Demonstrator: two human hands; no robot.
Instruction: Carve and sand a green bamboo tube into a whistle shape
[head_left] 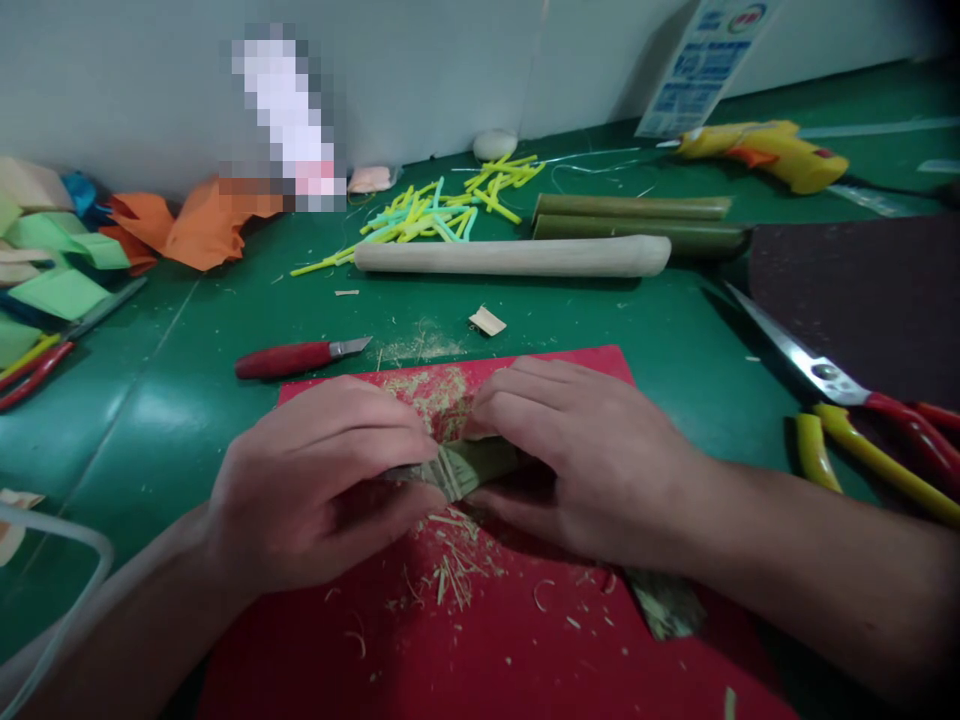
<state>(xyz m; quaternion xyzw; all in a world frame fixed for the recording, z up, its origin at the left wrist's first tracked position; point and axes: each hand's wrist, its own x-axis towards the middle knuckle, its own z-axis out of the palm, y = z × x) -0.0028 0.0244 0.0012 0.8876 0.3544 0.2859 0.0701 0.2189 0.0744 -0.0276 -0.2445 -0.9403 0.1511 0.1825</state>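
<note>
Both hands meet over a red mat (525, 650) strewn with pale shavings. My right hand (577, 460) wraps around a green bamboo piece (480, 462) that runs under the palm; its far end (667, 605) sticks out below my wrist. My left hand (322, 480) is closed around a thin blade-like tool whose tip rests on the bamboo's scraped end. What the handle looks like is hidden by the fingers.
A red-handled knife (296, 358) lies just beyond the mat. Farther back are a pale wooden rod (510, 257), two green bamboo tubes (630, 218), coloured straws (442, 205) and a yellow glue gun (772, 150). Scissors (840, 380) and dark sandpaper (862, 300) sit right; folded paper (67, 250) left.
</note>
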